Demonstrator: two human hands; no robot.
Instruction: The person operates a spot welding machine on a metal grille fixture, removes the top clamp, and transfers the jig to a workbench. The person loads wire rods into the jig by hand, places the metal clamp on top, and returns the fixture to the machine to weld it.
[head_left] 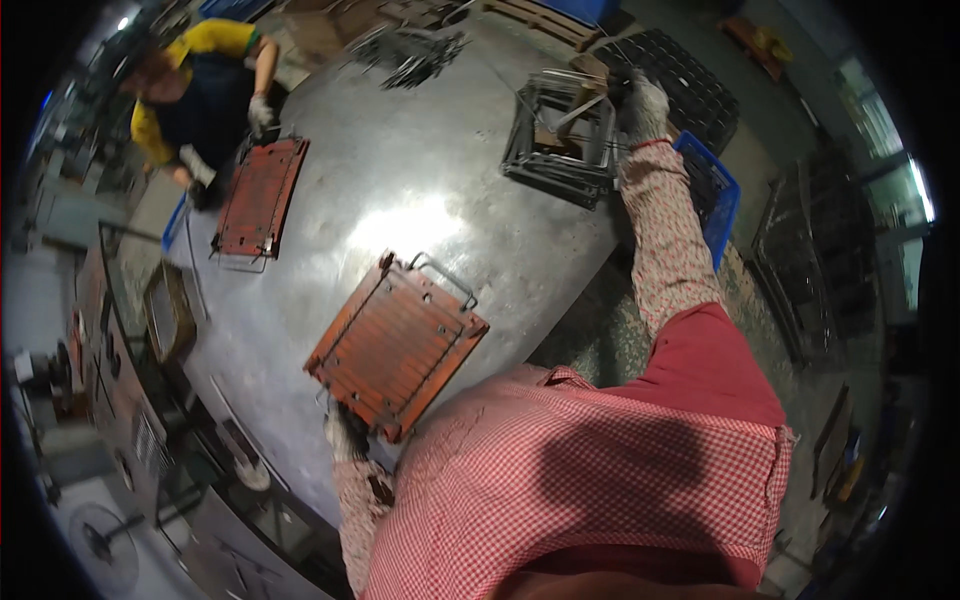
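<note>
Co-worker (205, 95) at far left of steel desk (420, 190), handling orange jig. Left hand (345, 432), gloved, clamped on near corner of orange slatted jig (397, 345) lying flat at desk edge. Right hand (645, 105), gloved, reaches stack of wire frames (560, 140) at far right; grip unclear. Looks like fetching step: next calls for closing on one frame and lifting clear.

We are seeing an orange-red slatted metal jig (397, 345) lying flat near the tabletop's (420, 190) front edge, turned diagonally, a wire handle jutting from its far side. A stack of grey wire frames (560, 135) is sitting at the far right edge.
</note>
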